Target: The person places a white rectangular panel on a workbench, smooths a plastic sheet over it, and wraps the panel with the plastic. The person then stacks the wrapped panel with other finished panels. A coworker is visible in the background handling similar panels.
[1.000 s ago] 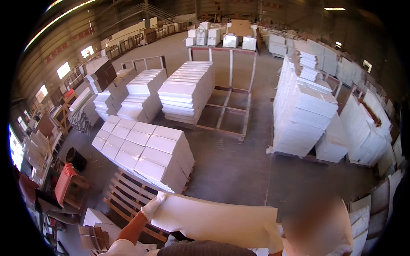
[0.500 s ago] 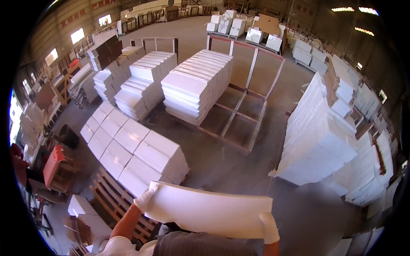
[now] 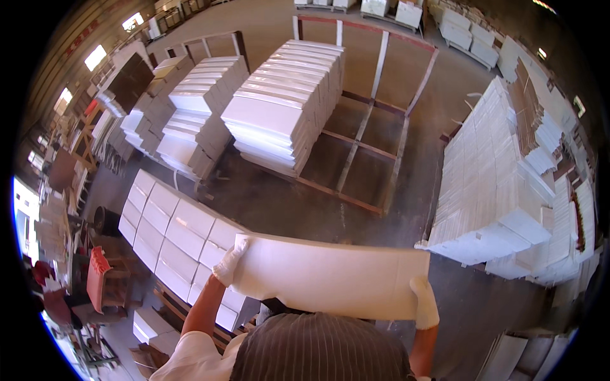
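Observation:
A long, flat white panel [image 3: 330,273] spans the space in front of my body, its broad face turned up. Its left end is in my left hand [image 3: 230,261], which wears a white glove and closes over the edge. My right hand [image 3: 424,302], gloved in white too, grips the opposite end with the thumb on the upper face. The fingers beneath the panel are hidden. Close to my left hand stands a block of white wrapped boxes [image 3: 190,222] set in rows; the panel covers part of its near right corner.
Ahead, stacked white panels [image 3: 273,114] rest on a metal rack frame [image 3: 356,152] with upright posts. Tall white stacks [image 3: 489,184] line the right side. At left are a red-topped stand [image 3: 98,276] and a dark round bin [image 3: 107,220]. More stepped white stacks [image 3: 190,120] stand at far left.
The view has tilted down and shifted, and both hands with the panel appear higher and farther right. The panel stays gripped at both ends. The box block now lies partly behind my left arm.

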`<action>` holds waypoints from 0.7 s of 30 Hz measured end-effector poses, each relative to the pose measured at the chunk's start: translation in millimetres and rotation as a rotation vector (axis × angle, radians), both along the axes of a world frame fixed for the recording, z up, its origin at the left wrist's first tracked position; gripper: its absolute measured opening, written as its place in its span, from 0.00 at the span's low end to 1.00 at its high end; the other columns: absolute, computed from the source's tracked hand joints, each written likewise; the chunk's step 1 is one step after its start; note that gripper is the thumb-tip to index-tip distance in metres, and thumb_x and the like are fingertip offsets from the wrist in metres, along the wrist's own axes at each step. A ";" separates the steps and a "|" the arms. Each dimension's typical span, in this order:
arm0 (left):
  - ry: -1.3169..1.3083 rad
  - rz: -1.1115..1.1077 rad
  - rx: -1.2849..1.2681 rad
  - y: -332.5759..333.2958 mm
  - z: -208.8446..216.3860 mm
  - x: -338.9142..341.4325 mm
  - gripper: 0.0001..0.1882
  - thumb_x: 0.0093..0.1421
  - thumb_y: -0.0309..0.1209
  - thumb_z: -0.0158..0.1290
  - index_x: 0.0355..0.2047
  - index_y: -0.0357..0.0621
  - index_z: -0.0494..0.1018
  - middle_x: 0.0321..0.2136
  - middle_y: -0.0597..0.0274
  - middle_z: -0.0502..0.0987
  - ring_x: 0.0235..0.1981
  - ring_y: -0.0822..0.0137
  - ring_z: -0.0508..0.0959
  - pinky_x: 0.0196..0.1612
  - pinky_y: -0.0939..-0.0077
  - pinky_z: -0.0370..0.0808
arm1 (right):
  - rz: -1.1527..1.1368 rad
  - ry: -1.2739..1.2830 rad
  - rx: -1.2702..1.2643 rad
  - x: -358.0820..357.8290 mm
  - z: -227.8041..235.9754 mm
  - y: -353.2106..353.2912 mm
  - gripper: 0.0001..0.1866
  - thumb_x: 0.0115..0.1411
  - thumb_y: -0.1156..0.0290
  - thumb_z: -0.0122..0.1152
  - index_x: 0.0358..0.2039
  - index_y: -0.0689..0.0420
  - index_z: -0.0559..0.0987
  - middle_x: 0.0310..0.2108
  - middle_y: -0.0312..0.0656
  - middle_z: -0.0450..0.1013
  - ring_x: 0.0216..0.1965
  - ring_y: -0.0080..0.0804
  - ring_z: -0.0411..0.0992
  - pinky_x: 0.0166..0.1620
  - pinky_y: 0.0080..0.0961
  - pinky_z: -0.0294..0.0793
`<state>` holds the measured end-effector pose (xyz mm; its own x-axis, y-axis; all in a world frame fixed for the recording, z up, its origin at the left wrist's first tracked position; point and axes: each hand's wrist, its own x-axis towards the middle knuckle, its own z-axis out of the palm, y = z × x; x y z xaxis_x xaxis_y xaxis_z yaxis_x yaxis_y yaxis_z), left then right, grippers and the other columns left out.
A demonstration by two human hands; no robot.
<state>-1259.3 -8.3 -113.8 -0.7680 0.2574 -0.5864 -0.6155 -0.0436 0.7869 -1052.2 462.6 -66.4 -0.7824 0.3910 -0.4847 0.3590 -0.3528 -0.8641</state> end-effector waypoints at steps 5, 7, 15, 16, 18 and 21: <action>0.040 0.029 0.041 54.0 3.9 -83.1 0.35 0.61 0.55 0.54 0.57 0.40 0.67 0.50 0.58 0.74 0.50 0.64 0.75 0.53 0.65 0.73 | -0.025 0.008 -0.016 -111.2 -0.4 48.0 0.15 0.61 0.64 0.60 0.45 0.57 0.74 0.40 0.30 0.69 0.41 0.19 0.67 0.45 0.22 0.70; 0.071 0.043 0.041 88.1 16.9 -120.2 0.35 0.61 0.55 0.54 0.58 0.40 0.67 0.51 0.58 0.74 0.50 0.63 0.74 0.54 0.65 0.73 | -0.005 0.022 0.011 -152.4 -17.2 79.0 0.14 0.62 0.64 0.60 0.45 0.57 0.75 0.40 0.30 0.69 0.42 0.19 0.67 0.45 0.22 0.70; 0.022 0.113 0.047 193.4 36.1 -234.4 0.38 0.58 0.57 0.56 0.59 0.42 0.66 0.52 0.56 0.74 0.51 0.61 0.75 0.56 0.61 0.72 | 0.113 -0.038 0.026 -302.7 14.9 202.5 0.14 0.63 0.65 0.58 0.46 0.58 0.74 0.42 0.32 0.70 0.44 0.20 0.67 0.47 0.24 0.70; 0.014 0.109 0.035 202.7 39.9 -251.1 0.38 0.58 0.57 0.56 0.59 0.41 0.67 0.52 0.56 0.74 0.51 0.61 0.75 0.55 0.61 0.72 | 0.111 -0.037 0.036 -319.1 20.5 212.0 0.15 0.64 0.64 0.57 0.47 0.58 0.74 0.43 0.32 0.70 0.45 0.20 0.68 0.48 0.24 0.70; 0.028 0.122 -0.005 223.2 43.9 -272.6 0.37 0.59 0.56 0.56 0.58 0.41 0.67 0.51 0.57 0.75 0.50 0.61 0.76 0.55 0.61 0.73 | 0.104 -0.042 0.041 -344.2 27.2 232.8 0.17 0.64 0.63 0.56 0.49 0.59 0.73 0.45 0.33 0.70 0.46 0.22 0.68 0.49 0.25 0.70; 0.051 0.099 -0.002 247.1 59.7 -302.2 0.37 0.59 0.56 0.55 0.58 0.40 0.66 0.51 0.57 0.75 0.49 0.61 0.76 0.54 0.61 0.73 | 0.094 -0.031 0.004 -365.7 22.2 252.4 0.21 0.63 0.63 0.56 0.53 0.60 0.72 0.48 0.36 0.70 0.48 0.26 0.69 0.51 0.27 0.71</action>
